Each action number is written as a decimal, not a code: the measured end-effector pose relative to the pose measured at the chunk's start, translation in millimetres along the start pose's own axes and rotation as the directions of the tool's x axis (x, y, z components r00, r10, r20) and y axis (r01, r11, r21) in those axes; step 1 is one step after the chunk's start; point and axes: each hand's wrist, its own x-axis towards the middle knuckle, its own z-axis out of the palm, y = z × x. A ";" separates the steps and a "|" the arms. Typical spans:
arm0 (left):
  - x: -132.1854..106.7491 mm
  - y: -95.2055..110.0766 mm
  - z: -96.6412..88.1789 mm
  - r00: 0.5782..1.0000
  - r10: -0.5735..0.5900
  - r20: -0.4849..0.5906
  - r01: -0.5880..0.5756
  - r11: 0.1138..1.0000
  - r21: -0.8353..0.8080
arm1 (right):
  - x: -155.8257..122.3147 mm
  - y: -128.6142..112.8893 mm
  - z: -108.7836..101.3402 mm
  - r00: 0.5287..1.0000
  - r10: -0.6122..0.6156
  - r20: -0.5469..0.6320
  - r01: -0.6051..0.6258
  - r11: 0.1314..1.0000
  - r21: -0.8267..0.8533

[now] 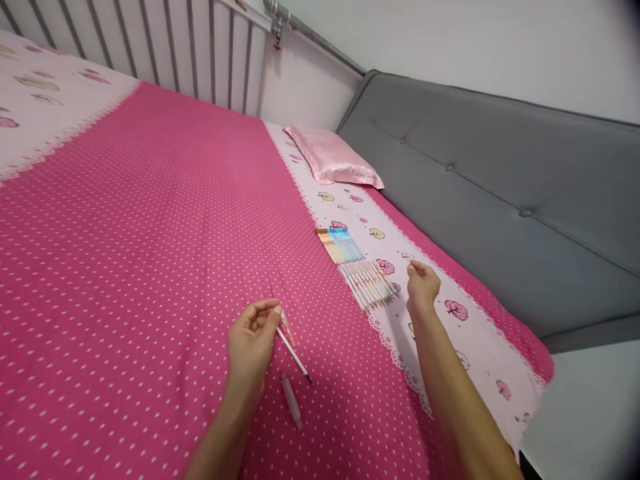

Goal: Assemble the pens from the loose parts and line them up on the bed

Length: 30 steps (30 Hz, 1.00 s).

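My left hand is closed in a pinch on a thin white pen whose dark tip points toward the lower right, just above the pink dotted bedsheet. A clear pen cap lies on the sheet just below that pen. My right hand hovers to the right of a row of several pens laid side by side on the sheet; its fingers are curled loosely and I cannot make out anything in them.
A pink satin pillow lies at the head of the bed. A grey padded sofa back runs along the right side. Metal bars stand behind the bed. The sheet's white floral border ends at the bed's right edge.
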 end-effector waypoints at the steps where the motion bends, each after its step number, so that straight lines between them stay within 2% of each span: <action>1: 0.2 -0.2 -0.5 1.000 0.005 -0.015 -0.005 1.000 -0.003 | -6.6 -14.5 2.3 0.998 -0.026 0.049 0.023 0.999 0.049; 4: -0.2 0.1 -1.5 0.998 0.005 -0.062 -0.004 1.000 0.008 | -36.1 -59.3 4.7 0.967 -0.108 0.232 0.071 0.984 0.162; 5: -0.5 0.3 -1.6 0.997 0.004 -0.075 -0.003 1.000 0.010 | -49.0 -73.2 3.6 0.935 -0.145 0.324 0.081 0.976 0.203; 6: -0.9 0.5 -1.7 0.996 0.007 -0.084 -0.006 1.000 0.010 | -63.2 -85.7 1.9 0.845 -0.210 0.493 0.089 0.962 0.257; 7: -1.2 0.5 -1.7 0.996 0.009 -0.091 -0.008 1.000 0.008 | -78.3 -96.2 0.0 0.729 -0.262 0.632 0.102 0.955 0.278; 9: -1.0 0.1 -1.9 0.995 0.013 -0.102 -0.013 1.000 0.002 | -109.1 -110.1 -2.6 0.504 -0.263 0.823 0.170 0.964 0.204; 11: -0.2 -0.6 -2.0 0.992 0.016 -0.123 -0.016 1.000 -0.006 | -137.4 -113.5 -1.4 0.353 -0.183 0.918 0.248 0.964 0.097; 12: 0.4 -1.0 -2.1 0.991 0.016 -0.134 -0.018 1.000 -0.011 | -149.5 -111.9 0.8 0.295 -0.148 0.944 0.285 0.956 0.060; 13: 0.9 -1.2 -2.1 0.989 0.017 -0.145 -0.020 1.000 -0.018 | -159.8 -108.8 3.7 0.268 -0.125 0.955 0.334 0.942 0.030; 15: 1.5 -1.2 -1.7 0.987 0.020 -0.160 -0.025 0.999 -0.032 | -174.3 -100.8 10.5 0.259 -0.091 0.961 0.421 0.906 -0.027; 19: 0.7 -0.8 -0.4 0.986 0.013 -0.169 -0.020 0.999 -0.042 | -184.3 -89.4 19.8 0.302 -0.040 0.953 0.531 0.837 -0.133; 21: 0.0 -0.8 0.1 0.986 0.004 -0.168 -0.010 0.999 -0.036 | -185.1 -87.0 21.5 0.312 -0.020 0.950 0.554 0.816 -0.165; 27: -1.1 0.2 1.6 0.987 0.018 -0.162 -0.023 0.999 -0.025 | -187.6 -84.1 24.4 0.296 -0.007 0.955 0.563 0.809 -0.169; 30: -1.8 1.0 2.1 0.987 0.004 -0.160 -0.008 1.000 -0.020 | -186.5 -87.0 22.6 0.354 -0.013 0.935 0.569 0.796 -0.204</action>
